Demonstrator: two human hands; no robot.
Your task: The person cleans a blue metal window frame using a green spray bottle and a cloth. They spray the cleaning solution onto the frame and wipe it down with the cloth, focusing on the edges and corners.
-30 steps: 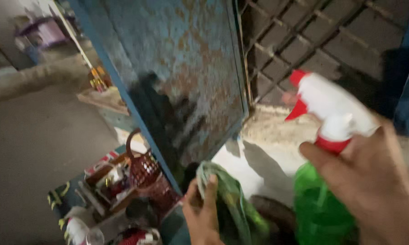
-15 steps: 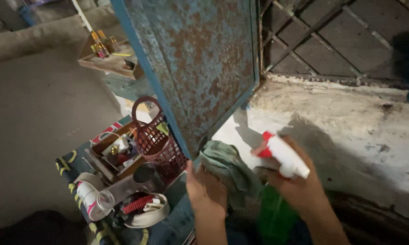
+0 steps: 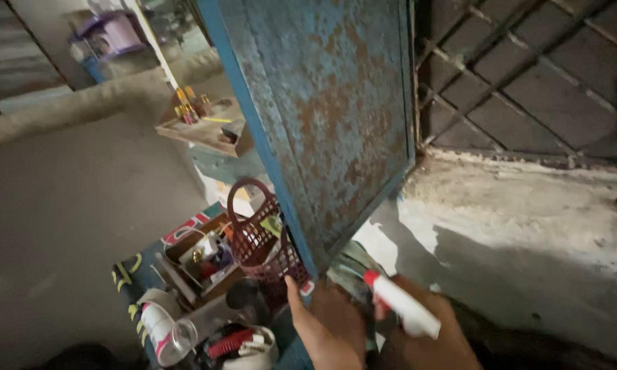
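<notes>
below the rusty blue door (image 3: 336, 123), my right hand (image 3: 425, 339) gripped a spray bottle (image 3: 399, 306); my left hand (image 3: 329, 329) clutched a green cloth (image 3: 349, 264); wiping should follow spraying closely.

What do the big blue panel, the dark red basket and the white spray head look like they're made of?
Flat blue panel: likely painted sheet metal, with brown rust patches showing through flaking paint. Dark red handled basket: apparently moulded plastic, with open lattice walls. White spray head with red nozzle at the right hand: smooth plastic, it seems.
</notes>
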